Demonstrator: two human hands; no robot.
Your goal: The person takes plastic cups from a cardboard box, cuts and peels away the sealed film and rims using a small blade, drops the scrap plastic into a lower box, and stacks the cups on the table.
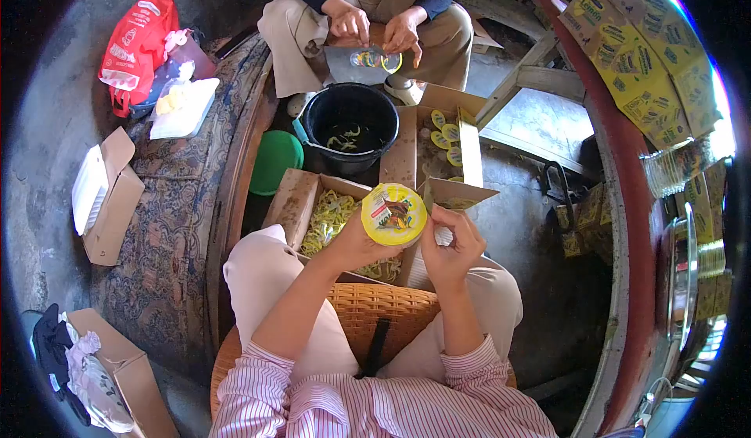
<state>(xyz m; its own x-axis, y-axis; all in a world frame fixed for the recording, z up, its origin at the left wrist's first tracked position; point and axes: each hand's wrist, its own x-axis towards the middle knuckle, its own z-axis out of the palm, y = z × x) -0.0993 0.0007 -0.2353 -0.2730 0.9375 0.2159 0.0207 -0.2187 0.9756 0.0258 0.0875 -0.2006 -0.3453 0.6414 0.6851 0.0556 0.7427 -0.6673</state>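
A round tub with a yellow-rimmed printed lid (394,213) is in my left hand (352,244), whose fingers wrap around its side and underneath. My right hand (454,244) is closed in a pinch at the tub's right edge. What lies between its fingertips is too small to make out. Just beyond and below my hands stands a cardboard box (291,203) holding a heap of yellow-green strips. Another cardboard box (472,152), farther off to the right, contains several similar yellow-lidded tubs (450,133).
Opposite me sits a co-worker, whose hands (375,31) handle a similar round tub. Between us stands a black bucket (313,137) with strips inside, beside a green disc (276,163). A red bag (139,51) rests at left; a wooden frame (540,70) stands right.
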